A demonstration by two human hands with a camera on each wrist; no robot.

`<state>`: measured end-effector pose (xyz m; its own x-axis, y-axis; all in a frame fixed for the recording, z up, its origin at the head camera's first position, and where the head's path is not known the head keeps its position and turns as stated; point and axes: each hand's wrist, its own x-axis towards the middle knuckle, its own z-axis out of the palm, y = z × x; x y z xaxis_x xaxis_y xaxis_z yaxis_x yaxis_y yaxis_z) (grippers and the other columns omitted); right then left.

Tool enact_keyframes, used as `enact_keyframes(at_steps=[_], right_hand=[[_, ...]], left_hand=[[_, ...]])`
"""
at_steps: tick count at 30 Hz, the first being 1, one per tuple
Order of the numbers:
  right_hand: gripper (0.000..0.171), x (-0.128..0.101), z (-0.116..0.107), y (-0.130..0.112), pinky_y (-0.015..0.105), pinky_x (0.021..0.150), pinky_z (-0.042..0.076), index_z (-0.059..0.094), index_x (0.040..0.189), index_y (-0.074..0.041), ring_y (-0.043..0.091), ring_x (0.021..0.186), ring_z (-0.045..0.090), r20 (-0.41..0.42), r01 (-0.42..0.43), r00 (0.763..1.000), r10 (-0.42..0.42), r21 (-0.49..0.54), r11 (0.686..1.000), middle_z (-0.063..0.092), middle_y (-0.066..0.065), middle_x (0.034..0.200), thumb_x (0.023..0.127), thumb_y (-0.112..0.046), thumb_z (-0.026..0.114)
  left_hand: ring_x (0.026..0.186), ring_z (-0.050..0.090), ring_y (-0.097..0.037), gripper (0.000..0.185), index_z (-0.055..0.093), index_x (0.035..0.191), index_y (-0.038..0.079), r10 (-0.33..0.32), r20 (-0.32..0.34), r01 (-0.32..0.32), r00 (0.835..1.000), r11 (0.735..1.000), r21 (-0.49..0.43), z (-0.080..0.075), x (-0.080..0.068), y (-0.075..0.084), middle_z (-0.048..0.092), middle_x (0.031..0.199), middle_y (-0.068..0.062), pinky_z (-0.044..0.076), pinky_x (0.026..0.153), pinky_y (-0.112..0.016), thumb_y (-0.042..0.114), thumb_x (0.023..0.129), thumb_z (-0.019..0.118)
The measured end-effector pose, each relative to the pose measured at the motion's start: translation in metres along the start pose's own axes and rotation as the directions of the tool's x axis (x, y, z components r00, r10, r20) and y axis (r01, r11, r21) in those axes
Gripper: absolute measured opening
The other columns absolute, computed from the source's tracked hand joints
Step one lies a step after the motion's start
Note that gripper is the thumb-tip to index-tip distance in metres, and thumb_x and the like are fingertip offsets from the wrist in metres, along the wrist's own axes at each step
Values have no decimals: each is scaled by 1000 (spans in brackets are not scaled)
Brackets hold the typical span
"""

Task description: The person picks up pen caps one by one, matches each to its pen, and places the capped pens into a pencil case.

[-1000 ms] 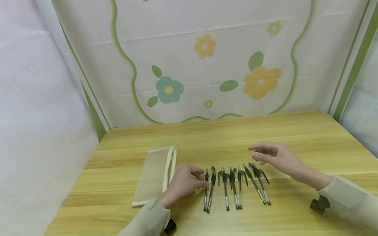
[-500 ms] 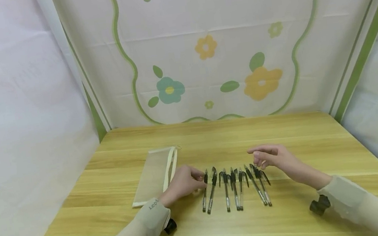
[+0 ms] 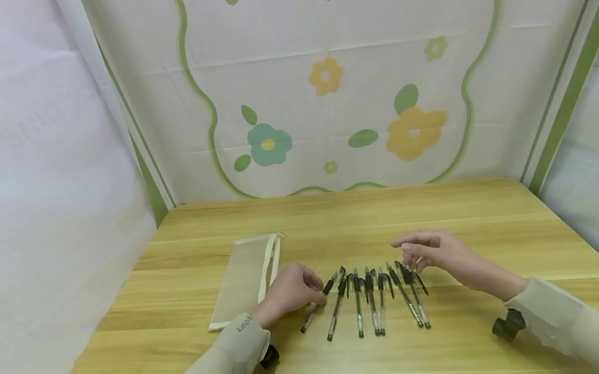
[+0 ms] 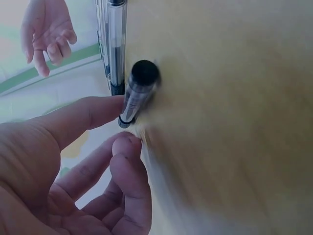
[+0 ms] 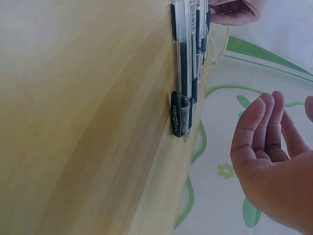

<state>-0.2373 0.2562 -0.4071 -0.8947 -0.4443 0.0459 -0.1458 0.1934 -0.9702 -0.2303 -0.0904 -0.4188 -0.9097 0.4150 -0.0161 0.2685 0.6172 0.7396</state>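
Left hand [image 3: 289, 290] low on the light wooden worktop [image 3: 360, 370], fingers curled, thumb and fingertips pinching the capped end of the leftmost black-capped clear gel pen [image 3: 316, 307]. That pen lies skewed, its near end angled away from the others, seemingly at or just off the surface; the left wrist view shows the cap end [image 4: 138, 88] between thumb and fingers. Right hand [image 3: 436, 252] hovers just above the right end of the row of black gel pens [image 3: 375, 298], fingers loosely bent, holding nothing; the right wrist view shows an empty palm [image 5: 266, 161] beside the pen ends.

Progress, as I judge it: only one pen singled out; the rest lie side by side, untouched. The flat beige fabric pencil pouch [image 3: 246, 277] lies just left of the left hand, with nothing visibly in it; I cannot tell whether its opening is undone.

Around: floral printed backdrop [image 3: 342, 79] behind the worktop, pale sheeting [image 3: 29, 186] at the sides. The neighbouring pens lie tight together, so the next one could get nudged. Nothing lies between pen and pouch except the hand itself.
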Motion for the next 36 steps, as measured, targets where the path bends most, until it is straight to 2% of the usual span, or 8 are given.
enact_keyframes(at_steps=[4,10,14,23,29,32,36], right_hand=[[45,-1,1,-2,50,81,54,57,132,3,38,91,62,17,-14,1000,14,-7,1000,60,33,103,100,-28,60],[40,0,2,-2,50,82,53,61,129,-4,50,95,58,20,-36,999,35,19,999,56,37,107,99,-29,61],[43,0,3,-3,49,82,54,58,131,1,54,98,55,26,-40,999,39,34,999,55,39,106,99,-27,61],[49,0,2,-1,47,82,54,52,134,9,46,94,58,45,-46,998,44,57,997,52,42,106,99,-25,61],[44,-1,2,1,46,82,54,57,132,2,43,93,58,48,-44,998,41,62,997,53,38,103,99,-26,61],[44,-1,3,0,49,84,53,57,132,1,47,94,57,47,-53,998,50,65,996,54,37,103,98,-27,62],[49,1,4,0,50,84,52,54,134,4,46,93,57,53,-61,997,58,63,996,52,39,105,98,-27,62]], left_hand=[[76,65,-12,12,78,87,8,-3,15,3,1000,1000,-13,-2,0,-1,72,84,2,55,72,-32,9,76,83],[77,65,-11,8,78,85,9,4,28,-4,1000,1000,-17,-4,-2,-3,73,85,3,55,73,-34,11,78,83],[73,64,-11,7,78,81,11,18,54,-17,998,1000,-21,-5,-3,-1,72,79,6,54,70,-34,12,78,84],[59,61,-11,7,77,75,9,30,53,-34,998,997,68,-7,-4,2,68,67,8,52,60,-28,5,76,81],[43,48,-6,14,74,65,9,45,41,-49,998,995,92,-9,-5,0,64,55,3,46,50,-23,0,77,75],[41,40,-5,19,72,61,8,40,54,-44,998,995,87,-10,-5,-2,61,52,0,42,51,-21,0,79,72],[47,47,-6,13,75,72,6,52,56,-55,997,997,61,-14,-5,-3,64,61,4,46,58,-24,3,84,71]])
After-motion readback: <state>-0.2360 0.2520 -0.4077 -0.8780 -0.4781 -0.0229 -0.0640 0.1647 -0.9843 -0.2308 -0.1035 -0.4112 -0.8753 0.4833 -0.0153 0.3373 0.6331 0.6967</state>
